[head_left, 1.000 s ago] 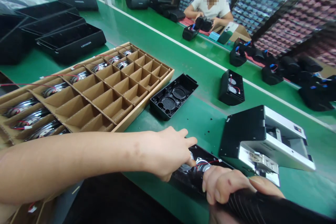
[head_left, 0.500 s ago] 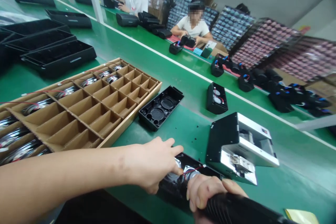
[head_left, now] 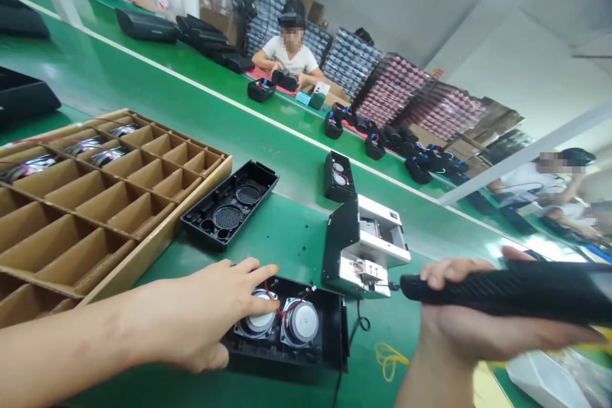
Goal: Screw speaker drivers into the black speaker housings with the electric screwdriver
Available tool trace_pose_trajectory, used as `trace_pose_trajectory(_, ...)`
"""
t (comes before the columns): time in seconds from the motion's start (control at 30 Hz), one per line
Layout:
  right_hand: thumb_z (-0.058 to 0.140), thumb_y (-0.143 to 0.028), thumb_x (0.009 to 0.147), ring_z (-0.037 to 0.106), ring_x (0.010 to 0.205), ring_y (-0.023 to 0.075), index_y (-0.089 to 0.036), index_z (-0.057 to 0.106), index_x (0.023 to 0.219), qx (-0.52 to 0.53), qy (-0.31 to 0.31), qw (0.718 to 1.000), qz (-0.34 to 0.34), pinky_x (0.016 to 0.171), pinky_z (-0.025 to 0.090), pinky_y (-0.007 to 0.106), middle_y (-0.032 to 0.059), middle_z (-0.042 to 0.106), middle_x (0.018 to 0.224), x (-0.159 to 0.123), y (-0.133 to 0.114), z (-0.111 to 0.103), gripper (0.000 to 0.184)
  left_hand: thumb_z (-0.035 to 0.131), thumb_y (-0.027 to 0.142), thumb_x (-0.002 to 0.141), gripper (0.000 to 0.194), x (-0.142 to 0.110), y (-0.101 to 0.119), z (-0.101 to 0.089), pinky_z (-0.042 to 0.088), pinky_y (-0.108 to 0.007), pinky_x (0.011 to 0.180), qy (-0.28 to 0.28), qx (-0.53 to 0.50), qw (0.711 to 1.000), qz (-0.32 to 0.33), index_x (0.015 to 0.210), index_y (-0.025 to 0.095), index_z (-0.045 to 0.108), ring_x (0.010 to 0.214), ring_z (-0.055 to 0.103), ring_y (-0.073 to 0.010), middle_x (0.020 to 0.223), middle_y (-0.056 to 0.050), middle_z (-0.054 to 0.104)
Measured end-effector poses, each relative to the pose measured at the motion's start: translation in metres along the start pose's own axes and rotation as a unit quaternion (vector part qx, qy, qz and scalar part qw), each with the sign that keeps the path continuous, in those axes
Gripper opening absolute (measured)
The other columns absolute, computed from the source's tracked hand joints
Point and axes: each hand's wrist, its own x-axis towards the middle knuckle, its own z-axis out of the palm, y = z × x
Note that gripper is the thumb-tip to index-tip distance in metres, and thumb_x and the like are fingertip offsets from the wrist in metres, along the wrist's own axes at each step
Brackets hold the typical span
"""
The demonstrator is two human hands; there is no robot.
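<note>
My left hand (head_left: 210, 312) rests on the left end of a black speaker housing (head_left: 329, 344) at the near edge of the green table, fingers stretched over one of the two round speaker drivers (head_left: 299, 322) with red wires. My right hand (head_left: 471, 325) is closed round a long black electric screwdriver (head_left: 516, 288), held level with its tip pointing left, raised to the right of the housing. A black and white screw feeder box (head_left: 366, 248) stands just behind the housing.
A cardboard divider tray (head_left: 119, 197) with speaker drivers in its far cells lies at left. An empty black housing (head_left: 232, 204) and another with drivers (head_left: 338, 177) lie beyond. Other people sit across the green belt among stacked parts trays. A yellow rubber band (head_left: 389, 360) lies nearby.
My right hand with the screwdriver has lifted off the housing and swung right, uncovering both drivers. The view has tilted up and right.
</note>
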Motion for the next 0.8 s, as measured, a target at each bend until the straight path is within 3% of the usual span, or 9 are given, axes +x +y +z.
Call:
trace_pose_trajectory(0.17,0.027,-0.101,0.077,0.038,0.032,0.0166,-0.02,0.051,0.105,-0.024,-0.006,0.998,0.054,0.03,0.031,0.03,-0.0054,0.047,0.049,-0.012,0.007,0.026,0.09,0.08,0.026,0.07,0.099,0.0,0.0,0.0,0.039,-0.065,0.12,-0.017,0.005,1.0,-0.017,0.162,0.04,0.045,0.155,0.032,-0.0472,0.176,-0.013,0.013)
trace_pose_trajectory(0.8,0.023,-0.101,0.08,0.04,0.036,0.0167,-0.019,0.05,0.114,-0.023,-0.016,0.995,0.095,0.034,0.034,0.03,-0.0048,0.048,0.052,-0.02,0.012,0.023,0.093,0.078,0.023,0.065,0.101,0.002,-0.005,0.007,0.038,-0.064,0.121,-0.004,-0.008,1.0,-0.019,0.16,0.043,0.047,0.155,0.032,-0.0469,0.176,-0.011,0.016)
